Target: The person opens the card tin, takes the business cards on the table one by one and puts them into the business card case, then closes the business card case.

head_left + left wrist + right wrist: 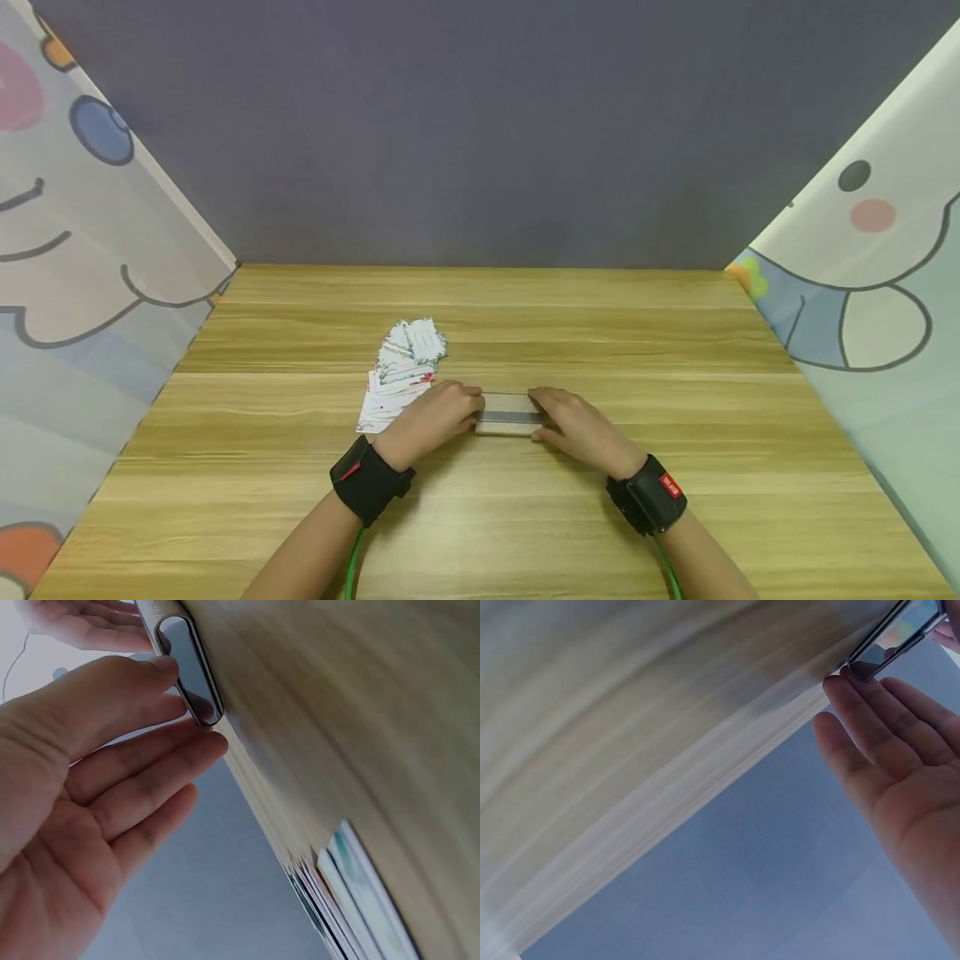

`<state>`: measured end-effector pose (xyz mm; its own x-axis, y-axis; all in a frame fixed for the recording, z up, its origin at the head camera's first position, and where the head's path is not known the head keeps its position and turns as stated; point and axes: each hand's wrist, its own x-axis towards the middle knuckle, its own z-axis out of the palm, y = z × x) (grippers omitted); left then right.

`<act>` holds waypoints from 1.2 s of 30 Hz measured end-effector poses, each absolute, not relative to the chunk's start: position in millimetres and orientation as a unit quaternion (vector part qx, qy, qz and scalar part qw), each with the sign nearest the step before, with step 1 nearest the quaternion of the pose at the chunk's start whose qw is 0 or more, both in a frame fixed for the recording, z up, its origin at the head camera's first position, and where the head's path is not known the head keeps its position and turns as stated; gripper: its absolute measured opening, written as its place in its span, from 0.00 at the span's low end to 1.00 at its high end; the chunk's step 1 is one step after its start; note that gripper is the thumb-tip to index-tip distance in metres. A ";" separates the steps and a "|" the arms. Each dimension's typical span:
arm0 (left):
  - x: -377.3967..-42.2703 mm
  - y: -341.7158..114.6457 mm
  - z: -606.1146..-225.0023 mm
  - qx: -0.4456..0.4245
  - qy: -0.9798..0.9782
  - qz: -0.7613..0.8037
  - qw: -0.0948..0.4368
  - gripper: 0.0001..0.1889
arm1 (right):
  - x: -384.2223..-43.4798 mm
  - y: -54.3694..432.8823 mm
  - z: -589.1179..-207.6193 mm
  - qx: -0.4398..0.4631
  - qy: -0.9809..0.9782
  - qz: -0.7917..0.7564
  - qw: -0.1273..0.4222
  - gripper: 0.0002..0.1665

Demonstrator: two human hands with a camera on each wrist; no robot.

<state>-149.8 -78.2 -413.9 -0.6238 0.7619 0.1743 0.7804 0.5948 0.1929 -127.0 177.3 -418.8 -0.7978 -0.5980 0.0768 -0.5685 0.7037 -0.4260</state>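
Observation:
A small flat case, beige with a grey band across its top and shiny metal ends, lies on the wooden table between both hands. My left hand holds its left end, thumb on the near edge and fingers on the far side. At the right end, my right hand grips it the same way, its thumb at the near corner. In the left wrist view the mirror-like end of the case shows beside the thumb. The right wrist view shows fingertips touching the other metal end.
A fanned pile of white cards with floral edges lies left of the case, partly behind the left hand. The wooden table meets a dark grey panel at the back. Cartoon-printed panels stand at both sides.

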 end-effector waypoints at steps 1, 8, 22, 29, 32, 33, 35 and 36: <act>-149.5 -77.2 -413.6 -0.431 -0.894 -0.113 0.042 0.07 | -127.2 177.3 -418.9 -0.316 0.922 -0.220 0.033 0.33; -146.2 -68.2 -413.9 -0.446 -0.888 0.006 0.111 0.08 | -127.7 175.8 -419.0 -0.317 0.921 -0.224 0.027 0.32; -147.2 -70.6 -408.4 -0.451 -0.889 -0.046 0.058 0.16 | -127.5 174.7 -419.9 -0.315 0.919 -0.230 0.050 0.35; -144.9 -73.9 -408.1 -0.447 -0.889 -0.096 0.010 0.12 | -126.2 173.7 -418.7 -0.303 0.924 -0.230 0.045 0.35; -144.3 -73.2 -408.4 -0.451 -0.888 -0.088 0.021 0.11 | -126.7 172.8 -418.7 -0.304 0.924 -0.227 0.042 0.34; -144.0 -73.0 -408.2 -0.450 -0.888 -0.086 0.024 0.11 | -126.7 172.5 -418.7 -0.305 0.924 -0.227 0.041 0.34; -143.7 -72.8 -408.1 -0.449 -0.889 -0.086 0.025 0.11 | -126.9 172.0 -418.7 -0.305 0.924 -0.226 0.039 0.34; -143.6 -72.9 -407.9 -0.448 -0.889 -0.086 0.026 0.11 | -126.9 171.7 -418.6 -0.304 0.924 -0.226 0.039 0.34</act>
<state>-143.6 -72.9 -407.9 -0.5971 0.7928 0.1224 0.8015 0.5837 0.1297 -126.9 171.7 -418.6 -0.8116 -0.5804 0.0664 -0.5454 0.7123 -0.4418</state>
